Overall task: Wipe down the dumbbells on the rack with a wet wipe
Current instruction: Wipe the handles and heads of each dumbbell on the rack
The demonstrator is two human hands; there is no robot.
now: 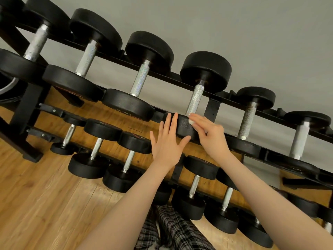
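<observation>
A person's right hand [207,131] pinches a small white wet wipe [191,121] against the near head of a dumbbell [185,128] on the rack's [212,107] top tier, while the left hand [166,141], fingers spread, steadies it. The wipe, mostly hidden, looks soft and limp; the heavy dumbbell should stay seated.

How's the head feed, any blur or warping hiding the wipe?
Head view: tilted, wide-angle bend in the rack; even light, no harsh glare; right hand slightly soft, wipe only a small white patch under its fingers; left hand sharp.
</observation>
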